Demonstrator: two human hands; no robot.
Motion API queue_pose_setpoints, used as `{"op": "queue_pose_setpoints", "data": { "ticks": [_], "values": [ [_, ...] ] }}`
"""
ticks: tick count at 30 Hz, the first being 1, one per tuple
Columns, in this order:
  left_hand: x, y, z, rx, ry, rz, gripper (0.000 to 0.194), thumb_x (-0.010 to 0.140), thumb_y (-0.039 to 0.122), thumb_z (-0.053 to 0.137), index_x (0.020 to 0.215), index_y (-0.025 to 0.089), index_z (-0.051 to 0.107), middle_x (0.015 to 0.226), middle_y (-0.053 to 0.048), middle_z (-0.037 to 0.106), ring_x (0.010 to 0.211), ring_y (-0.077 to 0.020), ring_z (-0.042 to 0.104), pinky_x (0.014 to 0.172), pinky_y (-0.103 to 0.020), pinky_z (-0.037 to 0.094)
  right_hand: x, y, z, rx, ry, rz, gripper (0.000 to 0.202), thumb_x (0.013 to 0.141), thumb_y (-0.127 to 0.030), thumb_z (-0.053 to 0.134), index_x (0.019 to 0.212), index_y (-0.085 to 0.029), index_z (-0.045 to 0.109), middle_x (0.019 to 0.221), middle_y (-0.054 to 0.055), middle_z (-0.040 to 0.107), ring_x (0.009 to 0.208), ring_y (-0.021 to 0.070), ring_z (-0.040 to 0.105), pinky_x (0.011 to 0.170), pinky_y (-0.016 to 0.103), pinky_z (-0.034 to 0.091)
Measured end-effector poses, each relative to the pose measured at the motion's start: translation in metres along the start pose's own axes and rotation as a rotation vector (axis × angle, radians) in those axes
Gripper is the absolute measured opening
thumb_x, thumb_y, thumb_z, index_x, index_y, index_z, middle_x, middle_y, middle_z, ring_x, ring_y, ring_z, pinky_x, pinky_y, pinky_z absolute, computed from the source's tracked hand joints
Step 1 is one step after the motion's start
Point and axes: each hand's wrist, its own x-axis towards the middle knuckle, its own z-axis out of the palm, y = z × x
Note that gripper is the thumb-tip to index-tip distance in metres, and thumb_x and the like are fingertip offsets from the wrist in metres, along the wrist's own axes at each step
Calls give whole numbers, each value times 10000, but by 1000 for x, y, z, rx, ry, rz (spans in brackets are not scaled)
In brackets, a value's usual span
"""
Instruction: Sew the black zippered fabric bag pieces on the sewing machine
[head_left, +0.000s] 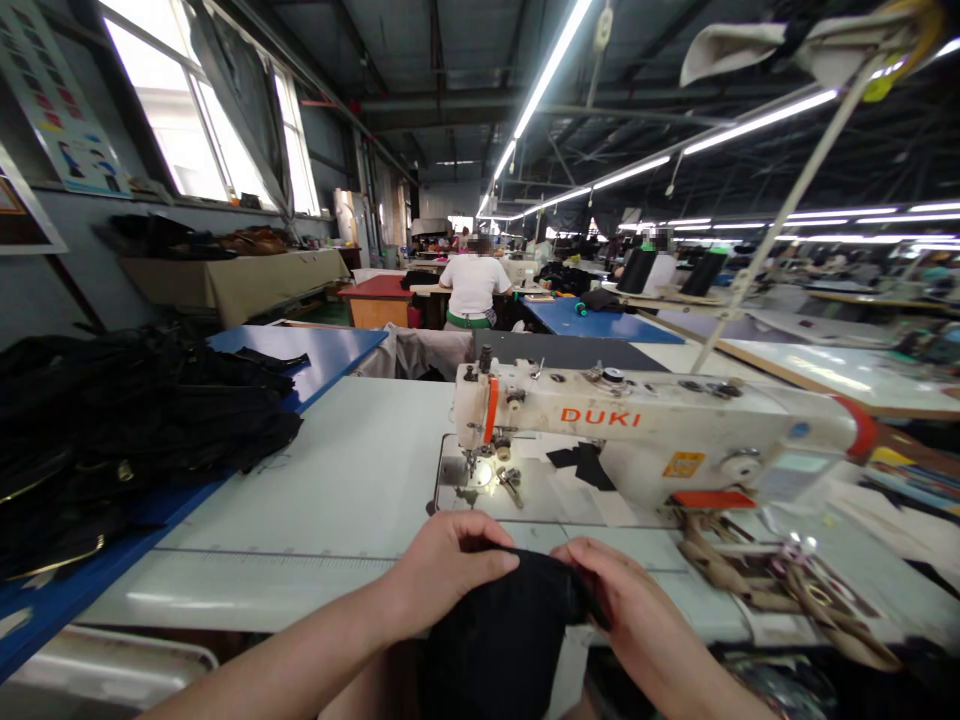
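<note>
A piece of black fabric hangs between my hands at the front edge of the sewing table. My left hand pinches its upper left edge between thumb and fingers. On the right side, my right hand grips the fabric's upper right part, with its fingertips partly hidden. Just beyond my hands stands a white sewing machine marked DUKI, its needle area lit. Small black scraps lie on the machine bed behind the needle area.
Black garments with zips are heaped on a blue table at the left. Brown straps lie at the right of the machine. A thread stand pole rises behind it. A person in a white top sits further ahead.
</note>
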Motion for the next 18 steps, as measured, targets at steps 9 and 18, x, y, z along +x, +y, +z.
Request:
{"op": "queue_pose_setpoints", "data": {
  "ticks": [9,18],
  "values": [
    [2,4,8,10,-63,-61,261,680,369,717,772,130,664,664,4,595,619,-110,507,583,-213,370,0,-1,-17,-102,-24,-26,206,712,-285,598,899,-215,650,899,21,666,766,171,581,640,260,424],
    [20,-3,32,95,-242,-96,401,644,529,707,749,146,647,649,-1,590,602,-123,488,555,-209,362,-32,-23,-30,-311,-123,-88,190,674,-342,675,652,-153,677,545,-42,508,556,100,429,562,229,335]
  ]
}}
